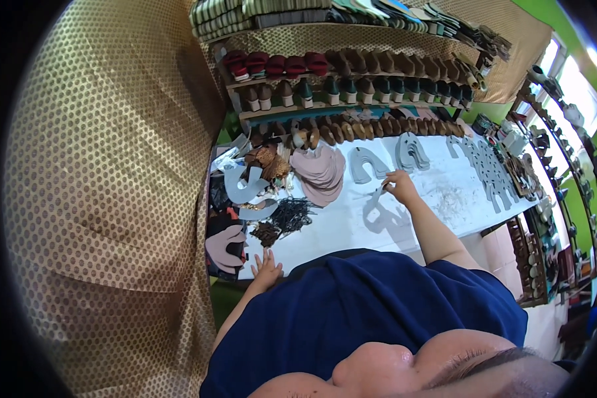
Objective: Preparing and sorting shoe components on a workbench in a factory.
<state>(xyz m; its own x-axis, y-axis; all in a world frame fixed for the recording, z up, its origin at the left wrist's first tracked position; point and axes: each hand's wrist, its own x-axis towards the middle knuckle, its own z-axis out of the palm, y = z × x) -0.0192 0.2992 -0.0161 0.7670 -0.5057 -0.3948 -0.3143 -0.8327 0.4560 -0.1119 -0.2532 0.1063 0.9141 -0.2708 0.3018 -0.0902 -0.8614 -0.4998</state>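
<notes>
Over the middle of the white table (341, 232), my right hand (402, 188) is closed in a pinch. From its fingertips a thin grey cut piece (373, 200) hangs, seen nearly edge-on, with a shadow on the tabletop beneath. Just beyond that hand lie a grey U-shaped piece (363, 166) and a stack of grey U-shaped pieces (411, 151). My left hand (266, 270) rests open at the table's near left edge, fingers spread, holding nothing. Nearest to it are a small brown heap (265, 233) and a pile of black strips (292, 217).
Pinkish cut pieces (320, 169) lie fanned out at the left, beside a grey curved piece (244, 186). More grey pieces (491, 166) spread along the right. Shelves with shoes (371, 91) stand behind the table. A patterned gold curtain (113, 186) hangs at the left.
</notes>
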